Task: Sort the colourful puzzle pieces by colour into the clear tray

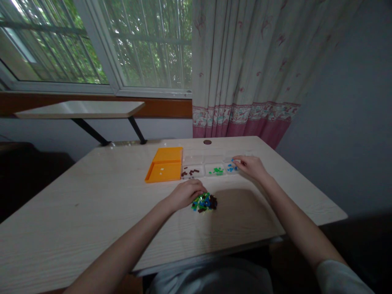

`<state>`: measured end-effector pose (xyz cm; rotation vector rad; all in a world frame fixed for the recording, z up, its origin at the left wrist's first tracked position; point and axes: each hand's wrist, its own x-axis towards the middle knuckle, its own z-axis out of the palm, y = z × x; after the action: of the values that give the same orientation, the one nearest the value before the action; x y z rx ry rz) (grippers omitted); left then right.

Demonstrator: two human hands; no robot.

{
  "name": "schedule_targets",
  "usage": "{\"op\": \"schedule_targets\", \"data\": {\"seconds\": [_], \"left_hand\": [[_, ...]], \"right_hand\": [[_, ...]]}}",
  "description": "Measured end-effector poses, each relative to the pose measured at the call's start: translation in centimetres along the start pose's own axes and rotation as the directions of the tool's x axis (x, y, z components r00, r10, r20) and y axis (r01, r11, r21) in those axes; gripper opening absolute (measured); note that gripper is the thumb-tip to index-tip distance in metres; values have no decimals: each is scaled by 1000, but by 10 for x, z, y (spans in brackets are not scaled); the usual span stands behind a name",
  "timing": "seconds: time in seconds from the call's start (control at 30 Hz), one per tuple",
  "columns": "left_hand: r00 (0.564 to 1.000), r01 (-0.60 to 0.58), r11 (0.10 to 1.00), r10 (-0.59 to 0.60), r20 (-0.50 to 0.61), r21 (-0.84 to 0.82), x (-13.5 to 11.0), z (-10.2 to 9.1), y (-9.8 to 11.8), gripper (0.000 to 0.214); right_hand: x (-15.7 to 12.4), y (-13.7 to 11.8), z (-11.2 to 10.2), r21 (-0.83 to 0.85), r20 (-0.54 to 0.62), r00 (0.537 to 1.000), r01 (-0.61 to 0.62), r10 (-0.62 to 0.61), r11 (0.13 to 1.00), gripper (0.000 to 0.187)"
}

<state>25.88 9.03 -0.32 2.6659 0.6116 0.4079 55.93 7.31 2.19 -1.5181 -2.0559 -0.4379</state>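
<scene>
Above the clear tray [199,167] toward the far edge of the worktop [92,212], we see the right hand [250,166], fingertips pinched on a blue piece [232,159], blocking the tray's right end. The left hand [186,194] curls at the mixed pile [204,203] toward the near edge; we cannot tell its grip. An orange case [173,171] lies just left of the tray; a raised shelf [92,108] stands by the far left corner.

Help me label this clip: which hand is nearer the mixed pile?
Left. The left hand is at the mixed pile; the right hand is farther off, beyond and right of it.
</scene>
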Motion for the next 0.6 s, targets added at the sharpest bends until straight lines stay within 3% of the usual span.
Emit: {"op": "schedule_targets", "data": {"seconds": [0.1, 0.2, 0.47, 0.6], "left_hand": [[1000, -4, 1000, 4, 12, 3, 0, -1, 0, 24], [1000, -13, 1000, 13, 17, 18, 0, -2, 1, 24], [1000, -6, 999, 6, 2, 35, 1, 2, -2, 23], [1000, -5, 1000, 4, -30, -15, 1, 3, -2, 22]], "right_hand": [[0, 19, 3, -80, 224, 967, -108, 123, 991, 24], [0, 25, 7, -92, 334, 926, -153, 175, 984, 24], [2, 3, 9, -2, 318, 929, -198, 188, 980, 26], [-1, -32, 12, 150, 305, 951, -100, 50, 984, 27]]}}
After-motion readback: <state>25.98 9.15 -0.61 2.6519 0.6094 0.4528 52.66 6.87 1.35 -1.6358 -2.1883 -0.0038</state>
